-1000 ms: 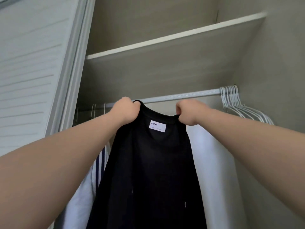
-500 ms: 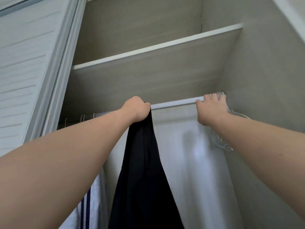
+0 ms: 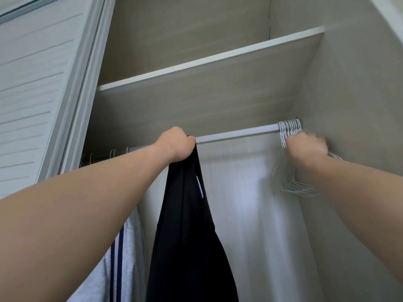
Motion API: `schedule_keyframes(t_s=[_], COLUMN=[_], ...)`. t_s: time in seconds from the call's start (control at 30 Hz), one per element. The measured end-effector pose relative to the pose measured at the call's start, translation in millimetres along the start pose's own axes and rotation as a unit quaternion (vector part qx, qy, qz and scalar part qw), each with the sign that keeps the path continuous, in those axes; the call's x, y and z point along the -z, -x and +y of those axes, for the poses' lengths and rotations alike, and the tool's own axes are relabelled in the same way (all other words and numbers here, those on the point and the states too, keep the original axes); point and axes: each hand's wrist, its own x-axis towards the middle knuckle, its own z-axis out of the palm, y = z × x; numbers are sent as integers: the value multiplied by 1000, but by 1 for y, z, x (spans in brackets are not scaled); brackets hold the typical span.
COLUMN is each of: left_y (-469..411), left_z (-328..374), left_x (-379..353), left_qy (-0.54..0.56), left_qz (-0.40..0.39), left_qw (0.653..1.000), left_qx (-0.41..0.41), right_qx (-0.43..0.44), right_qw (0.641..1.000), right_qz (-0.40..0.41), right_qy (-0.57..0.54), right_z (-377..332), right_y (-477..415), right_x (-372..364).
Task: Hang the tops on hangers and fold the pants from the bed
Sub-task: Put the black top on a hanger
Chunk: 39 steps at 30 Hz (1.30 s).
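**Wardrobe:** the louvred door [image 3: 32,94] stands at your left. One shelf [image 3: 209,62] crosses above, seen from beneath.

**Your arms:** both are bare and stretched up and forward into the wardrobe.

**Black top** [image 3: 187,236]: it hangs limp from your left hand, just under the rail. It is bunched narrow with its long axis vertical. The neck end points up and the hem runs out of view below.

**Striped white garment** [image 3: 122,258]: it hangs behind your left forearm.

**Rail** [image 3: 235,134]: pale and ribbed, it runs left to right.

**Hangers** [image 3: 290,127]: white wire, bunched at the rail's right end against the side wall, with their hooks over the rail.

**Left hand** [image 3: 176,144]: a fist at the rail, knuckles up, with its grip clamped on the top's neckline.

**Right hand** [image 3: 305,147]: it sits just below the hanger hooks, among their necks. It is blurred, so it may have hold of one, but its grip cannot be told.

**Label** [image 3: 200,188]: a white tab inside the top's neck, seen edge-on. No writing on it is legible.
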Motion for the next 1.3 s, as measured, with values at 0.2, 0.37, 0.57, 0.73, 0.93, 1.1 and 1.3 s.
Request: schedule_keyframes(t_s=[0.2,0.37,0.57,0.73,0.93,1.1,1.3], left_y=[8,14,20,29,51,73,108], left_z=[-2,-4,-7,-14,-21,-23,0], left_x=[3,11,22,31,43,63,128], left_qy=[-24,-28,-50,-34,-42,-27,-1], left_qz=[0,6,6,30,79,151,186], left_qw=[1000,999,999,999,996,988,980], left_qx=[1,13,12,17,-1,6,68], right_qx=[-10,-7,-43,-74,-116,-116,-97], right_qw=[997,991,967,911,661,524,392], right_qz=[13,1,26,-1,-162,-159,-174], right_qy=[-78,-133,-250,-406,-724,-829,-898], right_z=[1,2,-3,-16,-20,-3,10], right_y=[0,2,0,17,59,117,142], right_x=[9,17,30,45,56,81,138])
